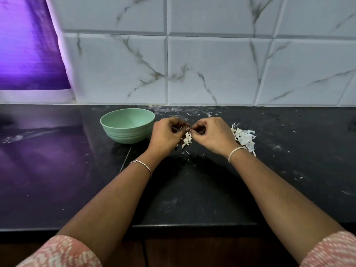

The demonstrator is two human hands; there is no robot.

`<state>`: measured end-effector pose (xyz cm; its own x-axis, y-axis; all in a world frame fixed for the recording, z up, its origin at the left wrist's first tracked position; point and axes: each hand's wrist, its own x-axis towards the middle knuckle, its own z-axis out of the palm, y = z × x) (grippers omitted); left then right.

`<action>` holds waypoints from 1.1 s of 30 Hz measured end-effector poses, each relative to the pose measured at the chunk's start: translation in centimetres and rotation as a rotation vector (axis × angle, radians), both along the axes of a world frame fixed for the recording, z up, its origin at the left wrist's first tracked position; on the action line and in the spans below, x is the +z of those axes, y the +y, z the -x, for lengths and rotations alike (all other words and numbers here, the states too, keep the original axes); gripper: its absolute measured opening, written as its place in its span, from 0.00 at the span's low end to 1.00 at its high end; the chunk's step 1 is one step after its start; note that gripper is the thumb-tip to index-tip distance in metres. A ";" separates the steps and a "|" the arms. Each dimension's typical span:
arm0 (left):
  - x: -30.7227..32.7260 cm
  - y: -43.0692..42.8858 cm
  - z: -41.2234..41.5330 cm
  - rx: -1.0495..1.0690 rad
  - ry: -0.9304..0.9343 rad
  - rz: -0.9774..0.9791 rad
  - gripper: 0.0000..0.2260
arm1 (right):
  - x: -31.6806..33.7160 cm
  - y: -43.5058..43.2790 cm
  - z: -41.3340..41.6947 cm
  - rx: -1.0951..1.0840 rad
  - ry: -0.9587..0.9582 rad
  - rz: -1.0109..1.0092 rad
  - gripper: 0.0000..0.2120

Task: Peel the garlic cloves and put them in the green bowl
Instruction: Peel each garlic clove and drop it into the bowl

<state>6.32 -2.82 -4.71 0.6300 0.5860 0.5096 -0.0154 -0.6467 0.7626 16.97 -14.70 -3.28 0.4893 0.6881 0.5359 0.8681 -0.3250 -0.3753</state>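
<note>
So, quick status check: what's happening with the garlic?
Both hands, left and right, pinch one clove. Green bowl just left. Peel pile right; path clear.

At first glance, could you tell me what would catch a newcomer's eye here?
The two hands, left and right, meet mid-counter, pinching a garlic clove between them. A green bowl stands just left of them, and a heap of white skins lies on the right.
</note>
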 end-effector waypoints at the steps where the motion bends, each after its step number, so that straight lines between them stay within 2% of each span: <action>1: 0.0 -0.1 0.0 -0.007 -0.009 0.022 0.03 | 0.0 0.0 0.0 -0.005 -0.009 -0.001 0.06; 10: 0.0 0.1 -0.1 0.032 0.002 -0.053 0.04 | 0.1 -0.1 0.3 0.030 -0.055 0.013 0.05; 14: -0.1 0.4 -0.1 0.005 -0.029 0.021 0.07 | -0.1 0.1 -0.2 0.077 0.079 -0.033 0.06; 18: -0.1 0.3 -0.2 -0.013 -0.029 0.005 0.06 | -0.3 0.1 -0.5 0.100 0.163 -0.071 0.05; 23: 0.0 0.3 -0.2 -0.070 -0.081 0.143 0.07 | -0.3 0.3 -0.5 0.117 0.218 -0.117 0.01; 28: -0.1 0.3 -0.2 -0.150 -0.122 0.246 0.06 | -0.6 0.6 -0.6 0.119 0.247 -0.168 0.02; 33: 0.0 0.4 0.0 -0.230 -0.162 0.361 0.05 | -0.5 0.7 -0.9 0.161 0.390 -0.214 0.06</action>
